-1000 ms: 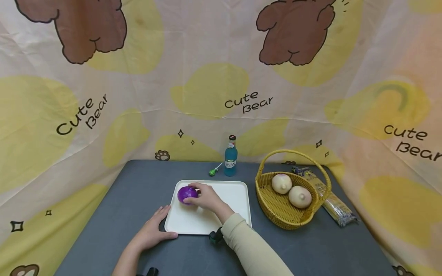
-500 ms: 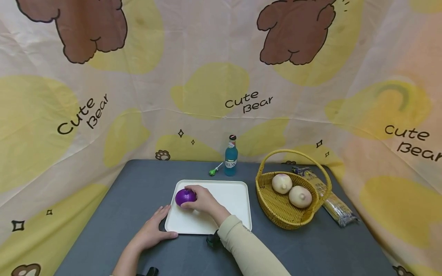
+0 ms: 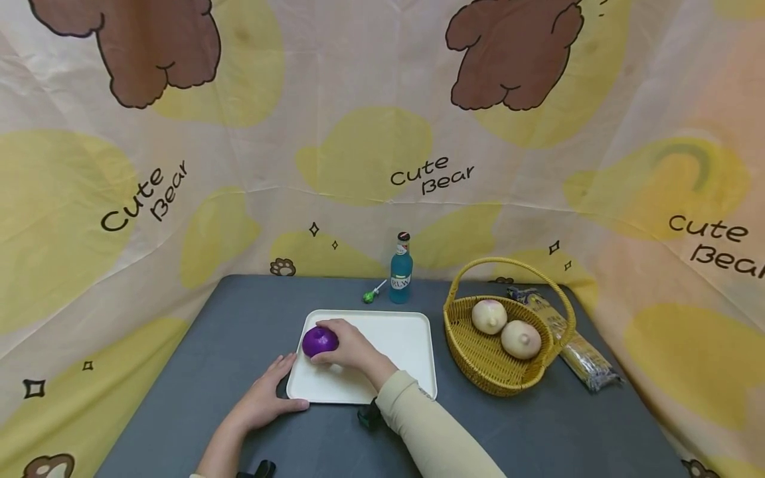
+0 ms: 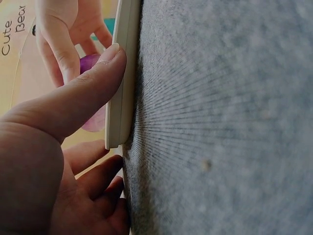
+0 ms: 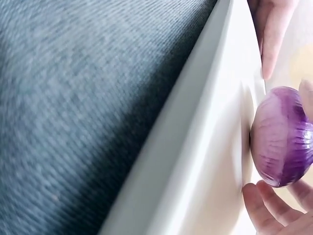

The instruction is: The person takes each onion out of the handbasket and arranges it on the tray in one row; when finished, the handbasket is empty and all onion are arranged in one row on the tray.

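Observation:
A glossy purple onion [image 3: 319, 341] sits at the left part of a white rectangular tray [image 3: 394, 345]. My right hand [image 3: 352, 348] grips it from the right, thumb on the near side and fingers on the far side. In the right wrist view the onion [image 5: 281, 137] is low against the tray's white surface, with fingertips around it. My left hand [image 3: 263, 397] is spread at the tray's near left corner. Its thumb [image 4: 83, 90] touches the front rim in the left wrist view, while the other fingers lie along the left side, partly hidden behind the tray.
Right of the tray stands a yellow wicker basket [image 3: 478, 372] with a tall handle, holding two pale round bulbs [image 3: 521, 340]. A long plastic packet [image 3: 576, 352] lies behind it. Beyond the tray are a blue bottle [image 3: 401, 272] and a green lollipop [image 3: 370, 297]. A patterned cloth [image 3: 358, 153] hangs behind.
My right hand and the onion have shifted slightly left on the tray, mostly in the first half second. My left hand has stayed at the tray's corner.

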A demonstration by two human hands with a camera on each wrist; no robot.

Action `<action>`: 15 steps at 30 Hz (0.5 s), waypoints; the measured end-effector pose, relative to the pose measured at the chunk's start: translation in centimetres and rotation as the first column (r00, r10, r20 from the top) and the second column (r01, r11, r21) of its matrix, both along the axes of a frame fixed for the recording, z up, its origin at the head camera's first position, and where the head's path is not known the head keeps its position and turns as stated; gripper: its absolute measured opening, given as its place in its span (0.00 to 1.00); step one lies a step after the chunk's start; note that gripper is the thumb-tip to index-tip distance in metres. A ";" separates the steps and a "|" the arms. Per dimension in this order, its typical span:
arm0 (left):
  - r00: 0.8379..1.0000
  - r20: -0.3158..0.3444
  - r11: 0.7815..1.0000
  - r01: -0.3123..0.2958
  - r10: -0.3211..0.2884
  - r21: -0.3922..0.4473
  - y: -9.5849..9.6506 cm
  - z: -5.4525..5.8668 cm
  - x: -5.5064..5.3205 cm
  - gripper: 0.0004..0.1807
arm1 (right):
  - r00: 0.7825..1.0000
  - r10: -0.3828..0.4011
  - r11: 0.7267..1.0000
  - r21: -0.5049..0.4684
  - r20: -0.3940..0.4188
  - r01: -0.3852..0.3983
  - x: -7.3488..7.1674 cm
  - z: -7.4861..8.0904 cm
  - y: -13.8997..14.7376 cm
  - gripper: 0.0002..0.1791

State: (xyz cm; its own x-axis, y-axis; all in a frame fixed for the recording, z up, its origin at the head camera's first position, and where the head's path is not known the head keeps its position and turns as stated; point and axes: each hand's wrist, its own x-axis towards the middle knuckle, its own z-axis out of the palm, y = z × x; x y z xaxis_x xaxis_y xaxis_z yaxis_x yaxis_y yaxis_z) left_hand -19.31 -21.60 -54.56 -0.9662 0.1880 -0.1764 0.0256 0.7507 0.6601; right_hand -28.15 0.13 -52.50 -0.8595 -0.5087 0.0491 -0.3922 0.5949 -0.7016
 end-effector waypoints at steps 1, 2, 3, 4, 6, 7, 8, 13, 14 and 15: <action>1.000 -0.003 1.000 0.003 -0.003 0.000 0.0 0.0 0.0 0.62 | 1.000 -0.001 1.000 0.001 -0.004 0.001 0.0 0.1 0.1 0.42; 1.000 -0.005 1.000 0.006 -0.006 0.000 0.0 0.1 0.0 0.62 | 1.000 -0.001 1.000 0.001 -0.007 0.001 -0.1 0.3 0.2 0.42; 1.000 -0.007 1.000 0.008 -0.008 -0.001 0.0 0.1 -0.1 0.62 | 1.000 -0.006 1.000 -0.001 -0.009 0.006 -0.1 0.4 0.3 0.43; 1.000 -0.008 1.000 0.010 -0.010 -0.002 0.0 0.1 -0.1 0.62 | 1.000 -0.015 1.000 0.000 -0.009 0.015 -0.1 0.5 0.4 0.43; 1.000 -0.014 1.000 0.014 -0.014 -0.008 0.0 0.2 -0.1 0.62 | 0.999 -0.035 0.999 -0.011 -0.003 0.035 -0.1 0.9 0.7 0.43; 1.000 -0.013 1.000 0.015 -0.015 -0.009 0.0 0.2 -0.1 0.61 | 0.999 -0.048 0.999 -0.019 0.000 0.048 -0.1 1.1 0.8 0.43; 1.000 -0.013 1.000 0.015 -0.015 -0.010 0.0 0.2 -0.1 0.61 | 0.998 -0.057 0.998 -0.026 0.004 0.057 0.0 1.4 1.0 0.42; 1.000 0.003 1.000 0.010 -0.010 -0.015 0.0 0.1 -0.2 0.62 | 0.998 -0.069 0.996 -0.055 -0.005 0.068 0.3 2.5 2.0 0.38; 1.000 0.009 1.000 0.005 -0.005 -0.014 0.0 0.1 -0.2 0.62 | 0.998 -0.065 0.996 -0.061 -0.009 0.065 0.4 2.7 2.1 0.37; 1.000 0.014 1.000 0.002 -0.002 -0.012 0.0 0.0 -0.2 0.63 | 0.998 -0.065 0.996 -0.066 -0.010 0.064 0.5 2.9 2.3 0.37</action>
